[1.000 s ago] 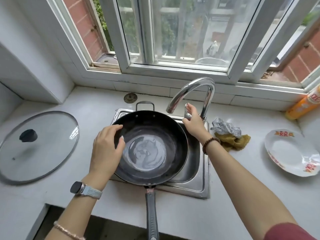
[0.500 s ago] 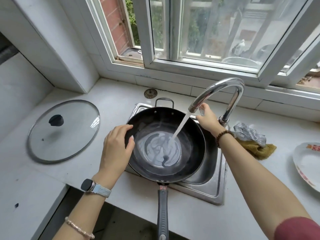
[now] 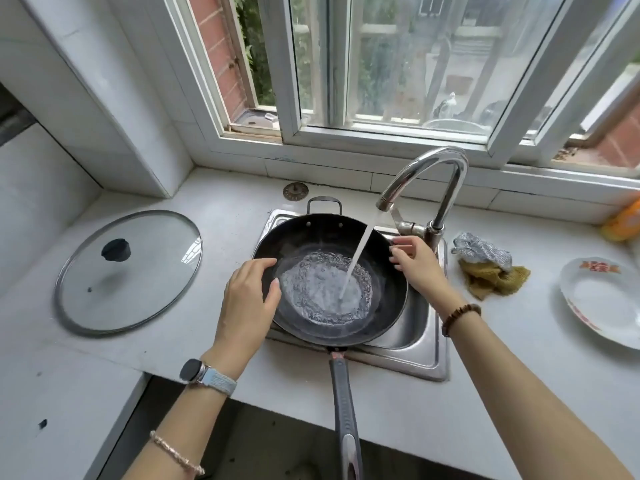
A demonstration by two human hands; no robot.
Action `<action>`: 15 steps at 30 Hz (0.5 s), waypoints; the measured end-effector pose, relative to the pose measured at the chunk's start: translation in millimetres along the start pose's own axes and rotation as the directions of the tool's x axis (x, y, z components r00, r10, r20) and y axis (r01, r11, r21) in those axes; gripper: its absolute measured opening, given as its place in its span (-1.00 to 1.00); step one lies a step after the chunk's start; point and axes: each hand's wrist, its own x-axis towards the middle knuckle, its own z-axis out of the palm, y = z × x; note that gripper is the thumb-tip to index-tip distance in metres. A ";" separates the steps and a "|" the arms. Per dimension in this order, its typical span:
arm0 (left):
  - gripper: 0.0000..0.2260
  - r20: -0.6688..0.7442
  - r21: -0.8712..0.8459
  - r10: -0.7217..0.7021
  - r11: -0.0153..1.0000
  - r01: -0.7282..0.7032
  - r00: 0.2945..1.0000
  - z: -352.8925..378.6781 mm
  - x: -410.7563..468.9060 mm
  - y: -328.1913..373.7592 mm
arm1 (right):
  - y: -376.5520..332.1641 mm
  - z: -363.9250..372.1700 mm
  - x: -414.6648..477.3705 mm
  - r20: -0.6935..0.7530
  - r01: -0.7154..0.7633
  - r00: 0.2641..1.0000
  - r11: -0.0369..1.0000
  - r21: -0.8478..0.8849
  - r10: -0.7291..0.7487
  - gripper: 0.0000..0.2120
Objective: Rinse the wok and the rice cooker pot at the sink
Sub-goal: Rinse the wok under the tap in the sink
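Rinsing step: wok (image 3: 304,237) across the sink (image 3: 433,362), filling under the tap (image 3: 426,164) between both hands. Left hand (image 3: 246,299) clamped over one rim, thumb inside; right hand (image 3: 415,268) curled at the opposite rim, hold unclear. Next, likely: firm two-handed swirl, tip out. Rice cooker pot unseen.

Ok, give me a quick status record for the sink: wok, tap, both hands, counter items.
wok: sits across the sink, long handle toward the person, water pooling inside
faucet: running into the wok
left hand: grips the wok's left rim, thumb inside
right hand: at the wok's right rim, grip unclear
counter left: glass lid, lying flat
counter right: scouring pad touching a cloth, plate further right
rice cooker pot: not in view
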 end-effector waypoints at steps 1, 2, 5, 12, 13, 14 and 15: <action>-0.71 0.010 -0.011 0.006 1.000 -0.006 1.000 -0.3 -2.2 -0.2 | 1.4 0.9 -12.7 0.000 -0.013 1.000 1.000 0.020 0.013 -0.84; -0.70 0.022 -0.019 0.012 1.000 -0.011 1.000 -0.4 -4.8 -0.6 | 3.7 2.4 -24.8 0.002 -0.023 1.000 0.999 0.039 0.023 -0.86; -0.71 0.065 -0.057 0.042 0.998 -0.038 0.997 -1.4 -14.6 -0.7 | 7.0 9.3 -65.0 0.003 -0.073 0.997 0.993 0.089 0.073 -0.89; -0.85 0.329 -0.189 -0.024 0.978 0.091 0.944 5.3 -48.9 -8.5 | 28.0 51.6 -157.9 0.083 -0.299 0.953 0.951 0.083 0.293 -0.81; -0.85 0.392 -0.191 -0.057 0.971 0.142 0.918 8.8 -54.2 -10.1 | 29.8 58.9 -170.5 0.115 -0.344 0.935 0.936 0.070 0.335 -0.78; -0.84 0.456 -0.189 -0.089 0.963 0.194 0.886 13.3 -59.5 -12.0 | 34.5 66.6 -179.9 0.141 -0.376 0.920 0.925 0.057 0.365 -0.75; -0.83 0.516 -0.190 -0.120 0.949 0.250 0.848 18.5 -64.9 -14.1 | 35.0 73.0 -189.7 0.153 -0.396 0.909 0.918 0.026 0.388 -0.72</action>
